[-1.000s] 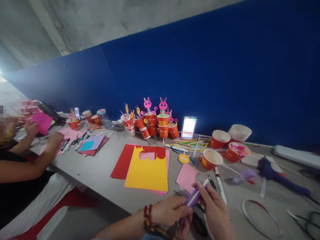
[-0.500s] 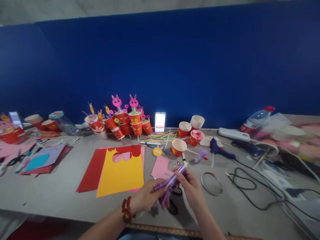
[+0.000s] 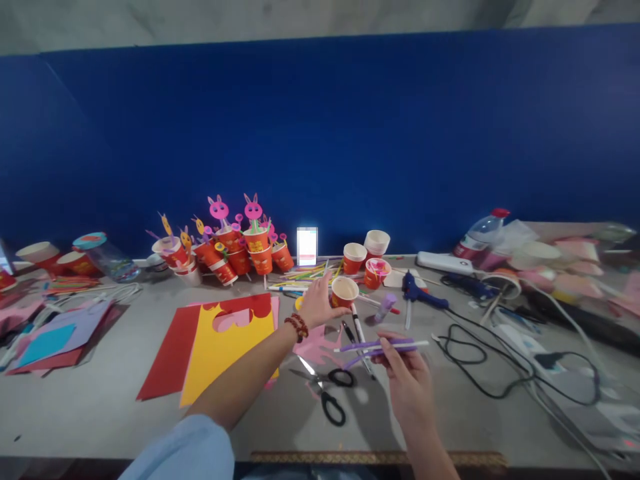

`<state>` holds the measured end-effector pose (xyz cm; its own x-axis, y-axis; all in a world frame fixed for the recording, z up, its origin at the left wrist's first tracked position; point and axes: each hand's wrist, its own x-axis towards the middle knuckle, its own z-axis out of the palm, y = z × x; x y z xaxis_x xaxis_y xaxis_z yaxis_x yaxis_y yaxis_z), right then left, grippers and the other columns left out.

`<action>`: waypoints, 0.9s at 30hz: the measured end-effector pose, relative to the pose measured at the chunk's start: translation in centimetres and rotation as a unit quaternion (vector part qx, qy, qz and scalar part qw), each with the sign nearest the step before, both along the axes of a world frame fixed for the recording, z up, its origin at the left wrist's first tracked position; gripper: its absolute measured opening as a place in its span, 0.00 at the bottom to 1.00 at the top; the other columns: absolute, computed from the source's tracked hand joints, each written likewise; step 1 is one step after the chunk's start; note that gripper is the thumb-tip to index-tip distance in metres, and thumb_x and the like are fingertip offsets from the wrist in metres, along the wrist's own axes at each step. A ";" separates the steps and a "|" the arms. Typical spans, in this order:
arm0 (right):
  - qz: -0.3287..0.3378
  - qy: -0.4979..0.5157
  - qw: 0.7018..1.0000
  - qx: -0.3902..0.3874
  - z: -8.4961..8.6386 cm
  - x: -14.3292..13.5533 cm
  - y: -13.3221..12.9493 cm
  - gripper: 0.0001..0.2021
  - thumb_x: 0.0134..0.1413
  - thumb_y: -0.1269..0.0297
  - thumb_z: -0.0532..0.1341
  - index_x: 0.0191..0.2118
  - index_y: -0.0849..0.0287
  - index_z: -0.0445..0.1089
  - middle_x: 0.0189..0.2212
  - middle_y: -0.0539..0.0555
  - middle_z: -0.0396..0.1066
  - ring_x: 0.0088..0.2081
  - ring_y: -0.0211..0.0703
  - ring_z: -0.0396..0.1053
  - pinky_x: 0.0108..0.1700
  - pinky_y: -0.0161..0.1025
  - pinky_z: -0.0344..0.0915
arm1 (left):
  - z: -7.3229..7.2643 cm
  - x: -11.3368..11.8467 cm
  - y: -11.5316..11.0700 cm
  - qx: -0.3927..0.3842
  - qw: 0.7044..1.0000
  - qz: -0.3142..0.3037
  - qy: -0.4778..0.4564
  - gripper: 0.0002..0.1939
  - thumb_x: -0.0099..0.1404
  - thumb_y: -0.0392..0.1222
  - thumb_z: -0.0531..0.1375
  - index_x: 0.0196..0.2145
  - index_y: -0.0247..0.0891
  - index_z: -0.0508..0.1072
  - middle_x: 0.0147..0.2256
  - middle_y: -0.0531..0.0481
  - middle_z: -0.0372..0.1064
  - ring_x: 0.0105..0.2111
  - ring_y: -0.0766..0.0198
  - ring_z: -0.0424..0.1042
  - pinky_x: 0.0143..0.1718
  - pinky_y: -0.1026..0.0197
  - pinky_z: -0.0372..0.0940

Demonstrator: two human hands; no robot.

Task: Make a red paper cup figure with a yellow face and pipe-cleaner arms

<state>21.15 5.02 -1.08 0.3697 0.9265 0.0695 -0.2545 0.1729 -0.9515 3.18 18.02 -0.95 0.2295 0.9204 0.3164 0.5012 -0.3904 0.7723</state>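
Observation:
My left hand (image 3: 319, 303) reaches forward over the table, fingers spread around the left side of a red paper cup (image 3: 345, 293). Its thumb lies along the cup's front. The cup stands upright with its mouth up. In my right hand (image 3: 409, 377), pinched between thumb and fingers, is a small bunch of thin purple and white straws (image 3: 360, 346), pointing left. Beneath them lie a black-and-white marker (image 3: 359, 328) and black-handled scissors (image 3: 332, 408) with blades apart. A cut pink paper sheet (image 3: 320, 345) lies below my left wrist.
Red and yellow paper sheets (image 3: 215, 360) lie to the left. Decorated red cups (image 3: 260, 261) with rabbit faces stand at the back, beside loose coloured straws (image 3: 315, 273). On the right are a blue glue gun (image 3: 425, 298), black cable (image 3: 480, 380) and plastic bottle (image 3: 477, 238).
My left hand has let go of the straws and moved forward to the paper cup. My right hand keeps the straws and has shifted right, uncovering the scissors.

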 end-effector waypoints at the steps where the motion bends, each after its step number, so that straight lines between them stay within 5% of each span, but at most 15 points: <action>1: -0.003 0.002 1.000 -0.002 0.0 0.1 -0.3 0.14 0.46 0.54 0.73 0.36 0.57 0.78 0.34 0.53 0.75 0.28 0.39 0.69 0.29 0.36 0.69 | -0.4 0.6 0.3 0.005 1.000 0.004 -0.001 0.49 0.47 0.47 0.75 0.62 0.32 0.59 0.61 0.28 0.60 0.62 0.34 0.58 0.62 0.33 0.50; 6: -0.027 0.032 0.999 0.009 -0.3 1.0 -1.0 0.13 0.45 0.54 0.73 0.33 0.57 0.79 0.35 0.53 0.75 0.29 0.39 0.70 0.29 0.36 0.70 | -1.4 1.1 0.4 0.028 0.999 0.005 -0.020 0.32 0.52 0.43 0.70 0.54 0.37 0.67 0.53 0.37 0.68 0.57 0.39 0.64 0.60 0.35 0.55; 13: -0.002 0.073 0.996 0.047 0.6 1.1 -0.5 0.11 0.52 0.54 0.70 0.35 0.56 0.79 0.36 0.52 0.76 0.25 0.38 0.72 0.28 0.38 0.71 | -0.2 -2.2 -3.8 0.042 0.992 -0.025 -0.113 0.40 0.52 0.41 0.71 0.59 0.39 0.59 0.57 0.39 0.62 0.59 0.46 0.64 0.62 0.42 0.56; 20: 0.068 0.080 0.992 0.065 2.5 -0.2 -0.2 0.10 0.52 0.56 0.70 0.38 0.55 0.80 0.34 0.53 0.77 0.25 0.39 0.73 0.28 0.37 0.71 | 0.1 -6.1 -9.4 -0.034 0.972 -0.076 -0.221 0.36 0.61 0.47 0.66 0.63 0.42 0.58 0.62 0.37 0.59 0.62 0.46 0.62 0.62 0.45 0.58; 23: 0.102 0.075 0.989 0.071 3.4 -1.2 0.1 0.10 0.52 0.57 0.71 0.38 0.54 0.80 0.31 0.52 0.77 0.26 0.40 0.74 0.28 0.36 0.72 | -0.2 -6.8 -11.0 -0.122 0.915 -0.108 -0.368 0.39 0.57 0.46 0.69 0.64 0.44 0.60 0.63 0.41 0.60 0.62 0.46 0.61 0.62 0.48 0.56; 27: 0.157 0.050 0.982 0.089 4.0 -3.2 0.6 0.10 0.55 0.55 0.69 0.40 0.53 0.80 0.32 0.53 0.78 0.27 0.41 0.75 0.31 0.38 0.73 | -0.4 -6.5 -12.3 -0.213 0.815 -0.137 -0.521 0.36 0.55 0.49 0.69 0.60 0.44 0.66 0.54 0.43 0.71 0.50 0.50 0.72 0.51 0.51 0.66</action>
<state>17.97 5.61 2.92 0.0815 0.9722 0.2196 -0.4123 0.2335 -0.8806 -3.36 5.69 -1.32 0.2567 0.9569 0.1360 -0.5744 0.0378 0.8177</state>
